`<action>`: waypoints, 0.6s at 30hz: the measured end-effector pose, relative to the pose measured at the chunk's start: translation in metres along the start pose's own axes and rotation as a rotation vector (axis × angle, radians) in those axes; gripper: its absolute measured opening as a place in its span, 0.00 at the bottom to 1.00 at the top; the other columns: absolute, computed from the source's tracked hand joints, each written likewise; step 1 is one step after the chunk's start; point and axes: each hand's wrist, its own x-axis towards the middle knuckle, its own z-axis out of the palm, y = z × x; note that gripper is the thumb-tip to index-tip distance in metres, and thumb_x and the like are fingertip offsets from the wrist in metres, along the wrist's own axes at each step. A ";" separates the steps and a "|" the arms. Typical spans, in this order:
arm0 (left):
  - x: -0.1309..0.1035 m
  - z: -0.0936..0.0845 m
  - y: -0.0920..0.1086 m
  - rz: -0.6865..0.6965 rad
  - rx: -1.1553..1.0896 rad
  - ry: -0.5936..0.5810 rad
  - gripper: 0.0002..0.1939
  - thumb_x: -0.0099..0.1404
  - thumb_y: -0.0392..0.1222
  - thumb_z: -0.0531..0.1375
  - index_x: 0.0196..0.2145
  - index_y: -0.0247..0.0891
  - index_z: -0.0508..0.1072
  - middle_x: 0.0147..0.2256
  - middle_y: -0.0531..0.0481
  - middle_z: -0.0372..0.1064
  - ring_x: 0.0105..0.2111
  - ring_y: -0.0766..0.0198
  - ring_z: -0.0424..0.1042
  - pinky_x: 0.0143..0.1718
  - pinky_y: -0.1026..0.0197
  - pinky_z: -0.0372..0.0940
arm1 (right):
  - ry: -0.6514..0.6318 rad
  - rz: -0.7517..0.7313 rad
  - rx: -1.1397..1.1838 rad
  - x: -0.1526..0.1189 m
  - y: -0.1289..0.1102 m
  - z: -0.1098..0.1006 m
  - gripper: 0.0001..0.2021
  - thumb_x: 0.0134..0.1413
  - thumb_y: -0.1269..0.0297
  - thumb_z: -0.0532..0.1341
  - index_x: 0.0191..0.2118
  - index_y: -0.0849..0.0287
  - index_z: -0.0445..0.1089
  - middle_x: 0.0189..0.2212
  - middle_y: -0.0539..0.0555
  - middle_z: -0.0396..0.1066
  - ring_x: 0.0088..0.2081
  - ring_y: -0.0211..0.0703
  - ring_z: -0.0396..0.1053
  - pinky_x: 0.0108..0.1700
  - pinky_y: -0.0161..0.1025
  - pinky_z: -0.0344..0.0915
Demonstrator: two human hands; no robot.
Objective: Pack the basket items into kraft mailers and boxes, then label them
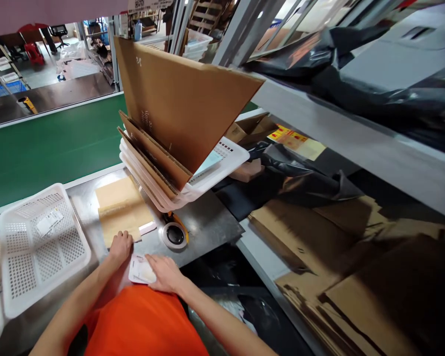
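Observation:
On the metal table lies a tan kraft paper envelope (123,210), and the curled fingers of my left hand (120,246) grip its near edge. My right hand (165,273) is closed on the right side of a small flat white packet with rounded corners (136,269), close to my orange top. Print shows on the packet but is too small to read. A roll of tape on a dispenser (174,234) rests just beyond my right hand. Beside the envelope's lower right corner is a narrow white strip (147,228).
A perforated white basket (79,237) with a label inside stands at left. Ahead, stacked white trays (241,152) hold upright cardboard sheets (178,94). A green conveyor belt (48,143) runs behind. Flattened cartons (385,296) fill the right-hand shelf, under a grey metal beam (348,138).

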 end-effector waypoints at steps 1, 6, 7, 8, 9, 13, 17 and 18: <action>-0.001 0.000 -0.004 0.009 -0.016 0.002 0.17 0.73 0.30 0.48 0.49 0.30 0.75 0.50 0.31 0.72 0.52 0.45 0.70 0.51 0.47 0.67 | -0.015 -0.091 -0.038 0.005 0.001 -0.002 0.44 0.46 0.51 0.68 0.69 0.62 0.61 0.63 0.67 0.69 0.53 0.65 0.75 0.53 0.52 0.71; -0.005 -0.001 -0.021 0.033 -0.127 0.003 0.12 0.73 0.33 0.50 0.47 0.35 0.72 0.46 0.40 0.74 0.45 0.56 0.72 0.48 0.56 0.65 | -0.044 -0.403 -0.211 0.039 -0.004 -0.018 0.43 0.40 0.47 0.71 0.63 0.60 0.67 0.73 0.68 0.55 0.44 0.60 0.78 0.45 0.51 0.73; -0.006 -0.001 -0.022 0.035 -0.152 0.001 0.11 0.73 0.34 0.51 0.47 0.37 0.72 0.44 0.43 0.75 0.43 0.57 0.72 0.46 0.58 0.65 | -0.040 -0.426 -0.229 0.045 -0.005 -0.021 0.42 0.40 0.47 0.71 0.61 0.61 0.67 0.72 0.68 0.57 0.43 0.59 0.78 0.44 0.51 0.73; -0.006 0.000 -0.023 0.037 -0.177 0.000 0.10 0.72 0.34 0.52 0.46 0.38 0.72 0.43 0.45 0.75 0.41 0.58 0.72 0.45 0.59 0.65 | -0.035 -0.438 -0.240 0.050 -0.007 -0.022 0.41 0.40 0.48 0.71 0.60 0.61 0.68 0.70 0.68 0.59 0.41 0.59 0.78 0.43 0.51 0.73; -0.007 0.000 -0.023 0.041 -0.200 0.000 0.10 0.71 0.34 0.53 0.46 0.38 0.72 0.42 0.46 0.76 0.40 0.59 0.72 0.43 0.60 0.65 | -0.031 -0.442 -0.247 0.054 -0.008 -0.023 0.40 0.39 0.49 0.72 0.59 0.62 0.69 0.69 0.69 0.61 0.40 0.59 0.78 0.42 0.51 0.73; -0.008 -0.002 -0.022 0.056 -0.245 -0.007 0.08 0.68 0.32 0.56 0.41 0.38 0.74 0.40 0.48 0.76 0.39 0.61 0.73 0.42 0.62 0.64 | -0.028 -0.428 -0.232 0.061 -0.010 -0.019 0.41 0.37 0.50 0.73 0.58 0.62 0.68 0.63 0.70 0.67 0.42 0.58 0.77 0.43 0.50 0.72; -0.009 -0.017 -0.028 -0.060 -0.167 0.026 0.09 0.67 0.29 0.57 0.40 0.34 0.76 0.44 0.40 0.74 0.43 0.56 0.74 0.41 0.60 0.63 | -0.059 -0.366 -0.169 0.061 -0.009 -0.014 0.42 0.35 0.46 0.74 0.57 0.63 0.68 0.52 0.67 0.75 0.42 0.60 0.77 0.43 0.48 0.72; -0.010 -0.023 -0.031 -0.102 -0.143 0.048 0.10 0.67 0.29 0.56 0.42 0.33 0.76 0.46 0.38 0.73 0.45 0.54 0.73 0.42 0.59 0.63 | -0.066 -0.349 -0.160 0.061 -0.009 -0.014 0.42 0.35 0.46 0.74 0.57 0.63 0.69 0.51 0.66 0.75 0.42 0.60 0.77 0.43 0.48 0.72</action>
